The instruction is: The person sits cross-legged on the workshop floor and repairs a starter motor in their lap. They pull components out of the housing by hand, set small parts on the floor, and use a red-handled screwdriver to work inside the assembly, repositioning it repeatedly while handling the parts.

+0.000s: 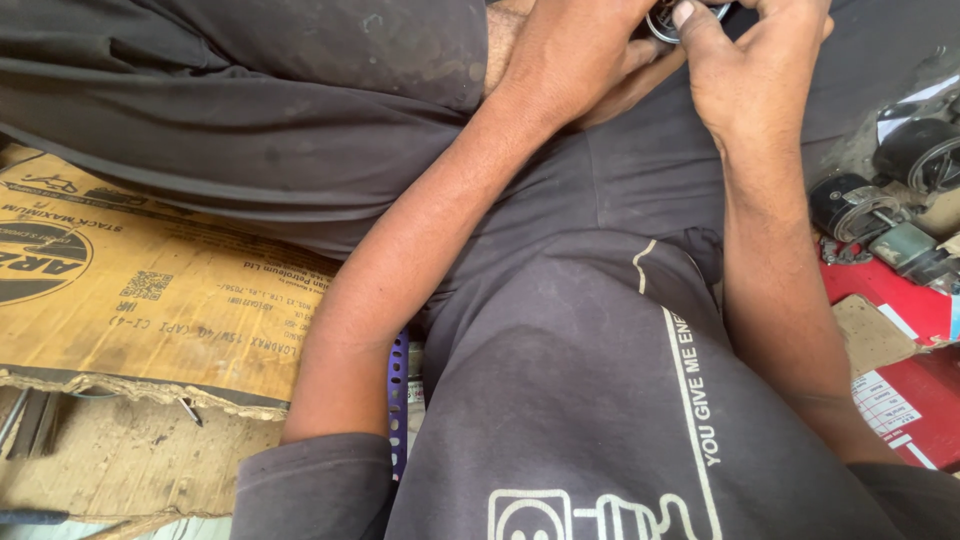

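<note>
Hands: left hand and right hand both pinching small metal ring at far edge, steadied over lap.
Right: dark metal parts within reach.

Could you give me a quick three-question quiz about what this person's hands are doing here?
1. True or false: both hands touch the round metal part.
2. What lies under the left forearm's side? A) flattened cardboard box B) a blue bucket
3. What lies beside the right arm?

Key:
1. True: left hand and right hand meet on it at the top edge.
2. A
3. Dark cylindrical mechanical parts on a red surface.
</note>
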Tool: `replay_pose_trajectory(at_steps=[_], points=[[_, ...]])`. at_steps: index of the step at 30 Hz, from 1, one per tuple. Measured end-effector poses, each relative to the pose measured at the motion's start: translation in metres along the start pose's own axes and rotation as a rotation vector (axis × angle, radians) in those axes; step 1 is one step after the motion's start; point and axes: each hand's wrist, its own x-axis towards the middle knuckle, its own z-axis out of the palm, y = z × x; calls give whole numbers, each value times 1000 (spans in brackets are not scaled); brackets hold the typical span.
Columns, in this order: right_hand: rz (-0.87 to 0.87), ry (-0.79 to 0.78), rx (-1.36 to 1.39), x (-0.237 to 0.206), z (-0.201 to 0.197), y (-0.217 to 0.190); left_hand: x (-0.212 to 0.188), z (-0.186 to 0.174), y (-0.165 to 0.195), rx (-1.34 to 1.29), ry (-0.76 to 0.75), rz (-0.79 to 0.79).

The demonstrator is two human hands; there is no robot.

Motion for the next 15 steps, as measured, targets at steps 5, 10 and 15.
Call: replay_pose_trajectory(at_steps=[5, 10, 15], points=[[34, -9, 2, -3, 0, 2, 0, -2, 0, -26, -6, 2], [-83, 33, -91, -3, 4, 0, 1, -2, 3, -51, 36, 27], [-20, -4, -13, 3, 1, -5, 1, -4, 1, -59, 60, 33]])
